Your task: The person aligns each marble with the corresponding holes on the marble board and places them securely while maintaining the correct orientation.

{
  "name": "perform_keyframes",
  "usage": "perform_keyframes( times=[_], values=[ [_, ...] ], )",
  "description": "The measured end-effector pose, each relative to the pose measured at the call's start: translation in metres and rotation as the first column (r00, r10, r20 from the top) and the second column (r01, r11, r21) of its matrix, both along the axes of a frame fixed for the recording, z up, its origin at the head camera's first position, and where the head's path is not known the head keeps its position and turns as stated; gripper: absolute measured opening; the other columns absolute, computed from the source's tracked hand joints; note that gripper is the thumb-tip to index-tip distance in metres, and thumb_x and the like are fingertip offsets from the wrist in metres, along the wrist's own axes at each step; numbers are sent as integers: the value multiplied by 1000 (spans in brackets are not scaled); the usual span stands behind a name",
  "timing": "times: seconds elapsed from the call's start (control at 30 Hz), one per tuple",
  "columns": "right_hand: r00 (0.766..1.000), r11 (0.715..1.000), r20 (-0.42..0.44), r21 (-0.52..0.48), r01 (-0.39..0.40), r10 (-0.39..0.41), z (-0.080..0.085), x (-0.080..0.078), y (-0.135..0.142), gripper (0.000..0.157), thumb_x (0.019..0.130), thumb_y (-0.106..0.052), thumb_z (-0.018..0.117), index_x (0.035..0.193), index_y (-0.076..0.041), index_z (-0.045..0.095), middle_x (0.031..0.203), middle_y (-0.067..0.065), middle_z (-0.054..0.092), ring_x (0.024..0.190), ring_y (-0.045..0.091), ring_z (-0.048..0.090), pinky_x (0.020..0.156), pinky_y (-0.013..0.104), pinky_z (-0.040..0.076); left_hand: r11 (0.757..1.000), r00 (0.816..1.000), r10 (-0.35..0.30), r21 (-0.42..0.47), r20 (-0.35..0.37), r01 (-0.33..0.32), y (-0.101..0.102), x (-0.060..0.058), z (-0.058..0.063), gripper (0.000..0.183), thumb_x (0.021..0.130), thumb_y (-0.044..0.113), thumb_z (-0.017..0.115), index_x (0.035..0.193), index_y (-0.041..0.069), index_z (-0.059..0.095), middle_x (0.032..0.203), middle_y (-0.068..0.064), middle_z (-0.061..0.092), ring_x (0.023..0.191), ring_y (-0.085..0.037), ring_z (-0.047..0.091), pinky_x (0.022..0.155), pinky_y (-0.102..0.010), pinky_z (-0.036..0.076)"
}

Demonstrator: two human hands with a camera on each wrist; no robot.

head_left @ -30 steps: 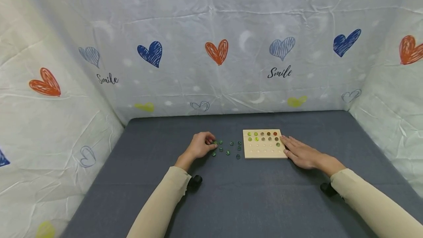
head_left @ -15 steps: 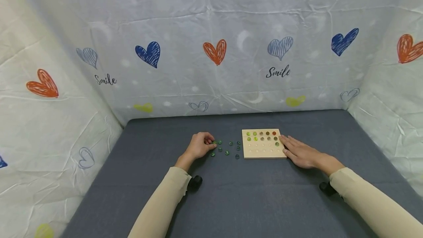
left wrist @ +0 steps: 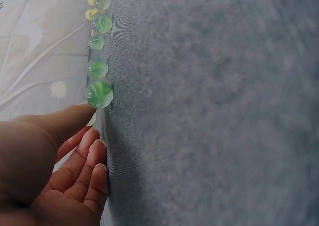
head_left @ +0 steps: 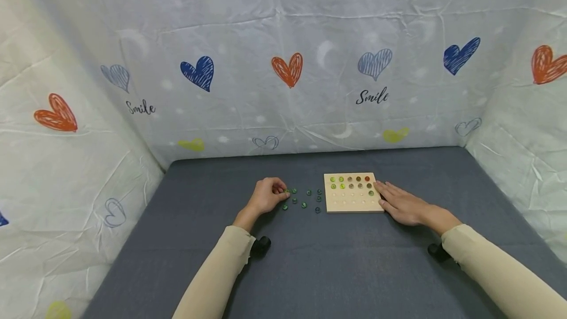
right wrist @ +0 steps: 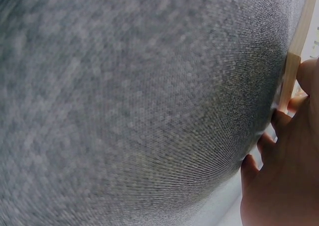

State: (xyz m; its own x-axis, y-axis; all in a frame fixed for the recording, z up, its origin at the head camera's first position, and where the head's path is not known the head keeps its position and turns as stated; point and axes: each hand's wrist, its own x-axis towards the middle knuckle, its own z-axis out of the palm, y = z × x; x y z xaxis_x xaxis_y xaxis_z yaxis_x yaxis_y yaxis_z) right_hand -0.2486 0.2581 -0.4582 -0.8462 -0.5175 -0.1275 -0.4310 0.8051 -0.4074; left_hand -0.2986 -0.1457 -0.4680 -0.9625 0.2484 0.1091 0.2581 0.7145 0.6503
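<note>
With thumb and fingertips my left hand pinches a marble, mostly hidden behind the thumb in the left wrist view. Several loose green marbles lie between this hand and a pale wooden board. The board's two far rows hold yellow-green, brown and red marbles. In its third row a single green marble sits at the right end; the other hollows there and in the near row are bare. My right hand lies flat with straight fingers, its fingertips touching the board's right edge.
A dark grey cloth covers the table. Behind and on both sides hangs a white curtain printed with hearts. Black wrist cameras sit below each hand.
The head view has shifted very slightly. Both hands, the board and the marbles keep their places; the left fingers stay around the same marble.
</note>
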Motion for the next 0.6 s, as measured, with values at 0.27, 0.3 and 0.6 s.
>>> perform_keyframes(
  times=[0.27, 0.3, 0.6],
  values=[
    [1000, 1000, 0, 7, 3, -3, -1, -2, 1, 60, 113, -32, 36, 161, 2, 21, 167, 25, 17, 152, 50, 14, 119, 64, 17, 999, 1000, -3, 42, -14, 4, -1, 5, 6, 11, 92, 12, 78, 98, 4, 72, 87, -4, 68, 79, -17, 63, 76, -37, 53],
    [1000, 1000, -1, 9, 3, -3, -2, -2, 2, 60, 113, -32, 36, 161, 1, 20, 167, 25, 17, 152, 50, 14, 119, 64, 17, 999, 1000, -5, 45, -17, 5, -1, 5, 7, 11, 92, 12, 78, 98, 4, 72, 88, -4, 69, 79, -16, 63, 76, -37, 54],
    [1000, 1000, 4, 2, -3, 3, -2, -2, 1, 61, 113, -33, 37, 161, 2, 22, 167, 25, 18, 151, 51, 14, 119, 65, 17, 997, 998, -24, 73, -53, 28, 0, 12, 10, 10, 92, 10, 78, 97, 5, 72, 86, -4, 69, 78, -15, 63, 74, -36, 54]
  ],
)
